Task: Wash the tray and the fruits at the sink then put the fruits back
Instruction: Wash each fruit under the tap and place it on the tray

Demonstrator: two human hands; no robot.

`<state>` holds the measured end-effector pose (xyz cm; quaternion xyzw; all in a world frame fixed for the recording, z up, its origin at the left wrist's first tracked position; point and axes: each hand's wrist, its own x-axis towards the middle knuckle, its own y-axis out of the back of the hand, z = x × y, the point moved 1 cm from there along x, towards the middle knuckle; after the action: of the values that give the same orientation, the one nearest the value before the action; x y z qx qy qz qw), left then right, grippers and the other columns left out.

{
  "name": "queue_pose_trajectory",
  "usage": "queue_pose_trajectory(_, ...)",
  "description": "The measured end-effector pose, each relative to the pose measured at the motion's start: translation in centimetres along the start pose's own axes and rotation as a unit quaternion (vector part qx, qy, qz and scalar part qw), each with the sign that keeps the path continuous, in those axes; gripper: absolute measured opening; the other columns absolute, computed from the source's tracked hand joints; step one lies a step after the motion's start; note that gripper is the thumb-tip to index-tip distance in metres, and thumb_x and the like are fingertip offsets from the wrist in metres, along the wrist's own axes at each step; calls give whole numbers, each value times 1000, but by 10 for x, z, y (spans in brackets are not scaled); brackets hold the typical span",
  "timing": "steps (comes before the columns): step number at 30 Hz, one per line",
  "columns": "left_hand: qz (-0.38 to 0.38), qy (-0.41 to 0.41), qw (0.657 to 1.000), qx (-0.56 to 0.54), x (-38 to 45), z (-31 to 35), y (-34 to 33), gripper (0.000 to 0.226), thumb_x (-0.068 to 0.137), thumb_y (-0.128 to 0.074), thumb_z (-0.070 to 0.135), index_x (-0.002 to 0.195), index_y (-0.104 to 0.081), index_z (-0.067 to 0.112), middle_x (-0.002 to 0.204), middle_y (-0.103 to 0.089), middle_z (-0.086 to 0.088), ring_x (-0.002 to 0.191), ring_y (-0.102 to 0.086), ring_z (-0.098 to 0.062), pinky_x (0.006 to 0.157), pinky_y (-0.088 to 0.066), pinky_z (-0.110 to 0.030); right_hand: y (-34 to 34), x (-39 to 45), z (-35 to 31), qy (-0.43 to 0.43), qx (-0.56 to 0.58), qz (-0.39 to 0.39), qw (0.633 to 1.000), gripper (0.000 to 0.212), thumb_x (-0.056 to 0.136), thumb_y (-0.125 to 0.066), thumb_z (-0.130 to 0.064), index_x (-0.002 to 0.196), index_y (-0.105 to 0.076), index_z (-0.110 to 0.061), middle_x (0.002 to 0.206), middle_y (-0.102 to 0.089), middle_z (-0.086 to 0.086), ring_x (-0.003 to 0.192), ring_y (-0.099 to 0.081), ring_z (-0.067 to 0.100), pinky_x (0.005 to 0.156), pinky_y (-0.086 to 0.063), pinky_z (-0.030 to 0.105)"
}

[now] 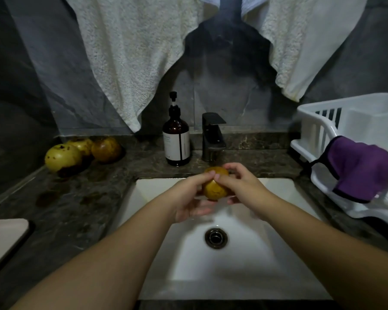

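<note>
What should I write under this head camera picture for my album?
Both hands, left and right, hold a yellow fruit over the white sink.

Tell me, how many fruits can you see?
4. One fruit is held over the sink by the left hand and right hand. Three fruits sit on the counter's back left. More may be hidden.

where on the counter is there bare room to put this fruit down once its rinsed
Bare counter lies left of the sink, in front of the three fruits. A narrower strip runs between bottle and sink. The right side is crowded by the rack.
</note>
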<state>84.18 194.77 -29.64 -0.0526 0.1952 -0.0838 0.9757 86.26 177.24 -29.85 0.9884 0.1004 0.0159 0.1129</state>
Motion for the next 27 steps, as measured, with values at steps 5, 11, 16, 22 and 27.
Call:
queue_pose_trajectory(5,1,-17,999,-32,0,1,-2,39,89,-77,43,120,-65,24,120,-66,-14,81,-77,-23,73,-64,-31,10,4,-13,-20,-65,71,995,22,103,-39,-55,105,-57,-42,114,-64,-2,98,-65,24,81,-56,43)
queue_pose_trajectory(11,14,-35,998,-49,4,-1,-6,40,89,-78,42,121,-64,23,122,-66,-13,74,-78,-21,61,-61,-28,21,18,-61,133,-159,134,969,24,97,-46,-61,108,-60,-46,107,-62,-20,100,-58,4,73,-42,24)
queue_pose_trajectory(16,23,-63,996,-62,8,2,-8,39,90,-77,42,121,-63,24,119,-68,-12,73,-77,-20,63,-60,-28,20,35,-83,155,-231,107,955,41,99,-50,-57,128,-62,-31,122,-60,-6,106,-56,10,73,-40,22)
queue_pose_trajectory(22,19,-78,995,-61,11,3,-12,32,92,-75,41,118,-65,25,113,-71,-10,73,-76,-19,63,-59,-26,17,46,-79,140,-261,93,951,45,96,-53,-59,135,-59,-37,140,-55,1,126,-54,19,105,-46,42)
queue_pose_trajectory(27,22,-83,994,-61,12,2,-10,34,92,-75,41,118,-64,23,112,-71,-11,71,-75,-19,60,-58,-26,20,48,-76,143,-241,94,955,48,97,-55,-54,143,-52,-39,145,-43,2,116,-44,10,93,-35,29)
